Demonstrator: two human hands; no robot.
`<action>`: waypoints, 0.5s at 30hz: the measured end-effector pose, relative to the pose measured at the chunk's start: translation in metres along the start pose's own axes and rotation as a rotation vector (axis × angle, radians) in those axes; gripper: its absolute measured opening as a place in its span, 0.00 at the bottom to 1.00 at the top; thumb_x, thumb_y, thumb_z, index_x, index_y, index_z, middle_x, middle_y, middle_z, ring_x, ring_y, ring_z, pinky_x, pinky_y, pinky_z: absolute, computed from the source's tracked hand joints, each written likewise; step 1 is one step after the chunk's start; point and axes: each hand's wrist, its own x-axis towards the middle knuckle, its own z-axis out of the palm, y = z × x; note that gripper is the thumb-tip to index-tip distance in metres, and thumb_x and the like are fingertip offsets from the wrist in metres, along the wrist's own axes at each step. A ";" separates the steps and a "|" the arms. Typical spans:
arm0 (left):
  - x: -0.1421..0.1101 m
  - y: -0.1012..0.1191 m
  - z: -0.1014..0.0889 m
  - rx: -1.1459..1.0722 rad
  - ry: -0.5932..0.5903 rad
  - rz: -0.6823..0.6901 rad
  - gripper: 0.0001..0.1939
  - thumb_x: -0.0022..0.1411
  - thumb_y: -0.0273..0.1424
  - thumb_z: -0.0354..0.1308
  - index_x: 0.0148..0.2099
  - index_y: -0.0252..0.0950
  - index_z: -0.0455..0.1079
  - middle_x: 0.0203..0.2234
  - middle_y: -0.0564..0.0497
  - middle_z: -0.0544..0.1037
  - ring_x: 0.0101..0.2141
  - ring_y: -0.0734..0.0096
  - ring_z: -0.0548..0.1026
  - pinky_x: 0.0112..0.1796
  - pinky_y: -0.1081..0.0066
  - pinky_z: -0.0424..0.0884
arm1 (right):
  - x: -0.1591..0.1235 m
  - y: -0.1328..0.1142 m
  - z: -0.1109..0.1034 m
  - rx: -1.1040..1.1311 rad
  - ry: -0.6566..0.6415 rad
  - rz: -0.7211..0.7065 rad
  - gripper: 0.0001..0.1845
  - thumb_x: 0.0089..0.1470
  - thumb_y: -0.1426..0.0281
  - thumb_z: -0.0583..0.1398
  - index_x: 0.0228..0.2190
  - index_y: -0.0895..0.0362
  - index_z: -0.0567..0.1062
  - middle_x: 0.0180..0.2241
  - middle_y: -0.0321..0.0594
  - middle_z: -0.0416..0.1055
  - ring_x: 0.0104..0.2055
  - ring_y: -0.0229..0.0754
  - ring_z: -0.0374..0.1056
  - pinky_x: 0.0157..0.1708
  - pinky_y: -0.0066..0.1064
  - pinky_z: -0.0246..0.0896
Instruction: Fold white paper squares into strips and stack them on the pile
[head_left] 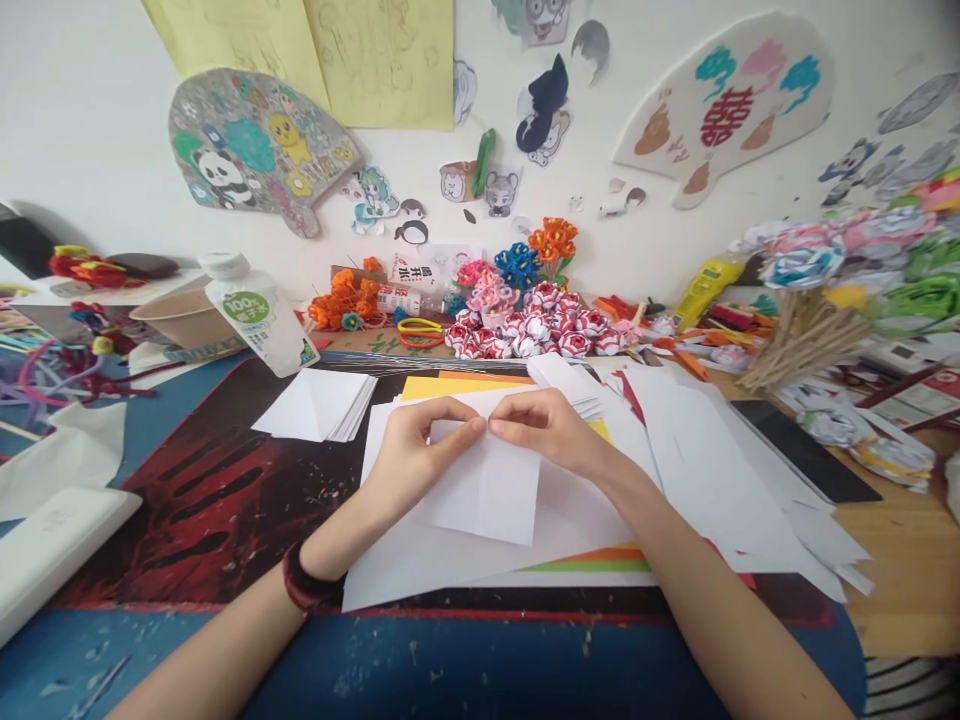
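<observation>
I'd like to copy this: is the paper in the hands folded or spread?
Cannot tell for sure: below the hands the paper looks flat, with a faint crease, but the hands hide part of its top.

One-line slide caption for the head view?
Left hand and right hand pinch the far edge of a small white sheet over larger white paper, red-and-white flowers behind.

White wall at back w/ 2 yellow sheets up top, animal cutouts mid, decorated fan-shaped panels L & R. Blue tabletop in fg, pale specks; light-wood surface lower R. Light soft, diffuse.
</observation>
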 end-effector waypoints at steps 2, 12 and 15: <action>0.000 0.000 0.000 0.030 -0.009 0.008 0.11 0.60 0.38 0.60 0.32 0.35 0.76 0.31 0.50 0.80 0.33 0.68 0.75 0.34 0.71 0.66 | 0.000 0.000 -0.001 -0.028 -0.019 -0.008 0.10 0.55 0.66 0.61 0.28 0.60 0.76 0.28 0.37 0.69 0.30 0.35 0.64 0.29 0.26 0.58; -0.004 0.004 0.005 0.209 0.000 0.124 0.07 0.63 0.33 0.56 0.35 0.36 0.73 0.32 0.53 0.79 0.34 0.71 0.75 0.39 0.72 0.66 | 0.002 0.004 0.001 -0.081 0.020 -0.057 0.09 0.53 0.67 0.62 0.26 0.60 0.76 0.26 0.37 0.70 0.29 0.36 0.63 0.28 0.26 0.57; -0.005 0.006 0.006 0.243 0.030 0.143 0.08 0.63 0.33 0.55 0.35 0.36 0.73 0.32 0.52 0.79 0.34 0.70 0.75 0.38 0.72 0.67 | 0.001 0.005 0.004 -0.089 0.068 -0.078 0.10 0.53 0.66 0.62 0.27 0.59 0.77 0.26 0.38 0.71 0.29 0.37 0.65 0.29 0.28 0.59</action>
